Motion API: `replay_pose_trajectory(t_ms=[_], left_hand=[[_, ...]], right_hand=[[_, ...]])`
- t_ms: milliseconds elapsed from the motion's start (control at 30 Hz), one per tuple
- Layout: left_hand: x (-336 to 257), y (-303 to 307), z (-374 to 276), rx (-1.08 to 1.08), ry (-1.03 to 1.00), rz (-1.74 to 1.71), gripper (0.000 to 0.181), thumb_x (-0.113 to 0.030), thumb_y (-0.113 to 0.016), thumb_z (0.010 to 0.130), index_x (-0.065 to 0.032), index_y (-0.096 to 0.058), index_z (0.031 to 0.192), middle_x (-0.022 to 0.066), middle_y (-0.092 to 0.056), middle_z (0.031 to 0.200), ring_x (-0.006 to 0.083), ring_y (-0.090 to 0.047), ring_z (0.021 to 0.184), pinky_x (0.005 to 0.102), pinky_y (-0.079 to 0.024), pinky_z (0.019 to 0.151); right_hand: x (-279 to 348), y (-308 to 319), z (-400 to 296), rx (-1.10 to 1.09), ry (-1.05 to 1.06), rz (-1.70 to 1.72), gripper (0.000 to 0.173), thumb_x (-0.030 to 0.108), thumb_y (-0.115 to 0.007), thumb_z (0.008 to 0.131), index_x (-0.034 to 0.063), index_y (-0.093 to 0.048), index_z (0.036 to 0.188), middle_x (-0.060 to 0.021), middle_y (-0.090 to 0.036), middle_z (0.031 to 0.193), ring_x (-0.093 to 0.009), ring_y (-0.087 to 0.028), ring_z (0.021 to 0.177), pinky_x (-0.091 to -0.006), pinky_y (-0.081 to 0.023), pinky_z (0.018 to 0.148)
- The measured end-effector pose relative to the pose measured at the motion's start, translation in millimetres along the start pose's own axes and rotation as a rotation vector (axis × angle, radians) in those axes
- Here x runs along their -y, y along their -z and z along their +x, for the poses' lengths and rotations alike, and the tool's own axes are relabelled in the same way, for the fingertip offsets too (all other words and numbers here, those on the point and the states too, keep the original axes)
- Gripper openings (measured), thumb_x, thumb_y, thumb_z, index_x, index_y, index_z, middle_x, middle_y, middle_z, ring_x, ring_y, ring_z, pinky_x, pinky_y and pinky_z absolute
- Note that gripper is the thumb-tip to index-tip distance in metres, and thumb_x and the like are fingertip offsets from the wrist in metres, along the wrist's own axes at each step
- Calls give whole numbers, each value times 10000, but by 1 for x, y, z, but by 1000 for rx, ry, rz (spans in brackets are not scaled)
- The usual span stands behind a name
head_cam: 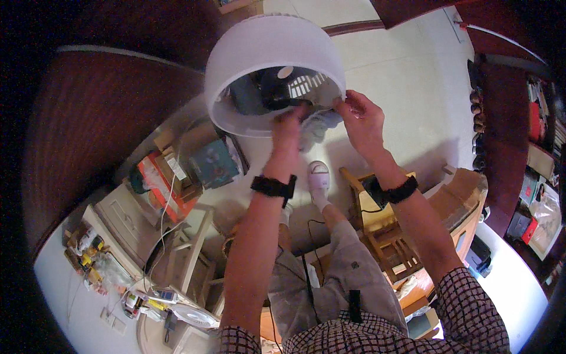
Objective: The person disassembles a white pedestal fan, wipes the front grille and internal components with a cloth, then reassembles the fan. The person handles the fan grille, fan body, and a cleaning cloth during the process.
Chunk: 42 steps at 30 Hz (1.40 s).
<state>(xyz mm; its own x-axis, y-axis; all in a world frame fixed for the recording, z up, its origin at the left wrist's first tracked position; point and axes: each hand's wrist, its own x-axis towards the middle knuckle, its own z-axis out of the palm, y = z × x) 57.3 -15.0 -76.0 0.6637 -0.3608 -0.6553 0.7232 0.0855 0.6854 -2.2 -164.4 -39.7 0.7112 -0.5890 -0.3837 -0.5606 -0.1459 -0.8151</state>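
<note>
A white round basket-like container (pixel 274 48) is tilted in front of me, its round opening facing my hands. Dark items (pixel 252 95) and a white slatted piece (pixel 305 86) show inside; I cannot tell what they are. My left hand (pixel 289 126), blurred, reaches over the near rim with its fingertips inside, so its hold is unclear. At the right side of the rim, the thumb and fingers of my right hand (pixel 360 117) pinch what looks like a bunched grey cloth (pixel 316 126). That cloth hangs below the rim between both hands.
Boxes (pixel 170 186) stand on the floor at left, near a cabinet (pixel 128 221) and cluttered shelf. A wooden chair (pixel 391 248) and a cardboard box (pixel 455 194) are at right. A black cable (pixel 311 239) runs near my legs. Shoes (pixel 477 121) line the far right edge.
</note>
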Motion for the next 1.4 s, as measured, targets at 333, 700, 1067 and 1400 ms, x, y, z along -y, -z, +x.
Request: replay_pose_trajectory(t_ms=[333, 700, 1067, 1400], left_hand=[[25, -26, 5, 30, -223, 473, 233, -238, -652, 862, -43, -709, 974, 86, -714, 964, 233, -663, 883, 371, -509, 793], [24, 12, -43, -125, -221, -174, 147, -120, -663, 841, -18, -676, 946, 17, -648, 943, 108, -555, 855, 255, -427, 780], [10, 56, -61, -460, -183, -82, 202, -91, -696, 869, -7, -669, 1050, 40, -660, 1081, 129, -580, 1017, 299, -456, 892], [48, 30, 23, -96, -518, 827, 333, -73, -624, 835, 25, -628, 1153, 185, -680, 1044, 315, -651, 881, 387, -509, 845]], right_hand=[[-18, 5, -1, 9, 157, -121, 297, 149, -700, 903, -24, -651, 1139, -97, -714, 843, -130, -676, 746, -269, -532, 643], [-8, 4, 6, 33, 38, -233, 372, 220, -666, 936, -14, -588, 1215, -93, -708, 869, -145, -679, 677, -263, -528, 606], [-18, -6, 11, 45, 190, -99, 256, 169, -639, 915, 2, -640, 1109, -169, -674, 923, -215, -679, 707, -334, -541, 631], [-29, 7, 10, 92, 227, -90, 247, 136, -627, 924, 20, -648, 1141, -159, -658, 905, -206, -680, 746, -319, -535, 654]])
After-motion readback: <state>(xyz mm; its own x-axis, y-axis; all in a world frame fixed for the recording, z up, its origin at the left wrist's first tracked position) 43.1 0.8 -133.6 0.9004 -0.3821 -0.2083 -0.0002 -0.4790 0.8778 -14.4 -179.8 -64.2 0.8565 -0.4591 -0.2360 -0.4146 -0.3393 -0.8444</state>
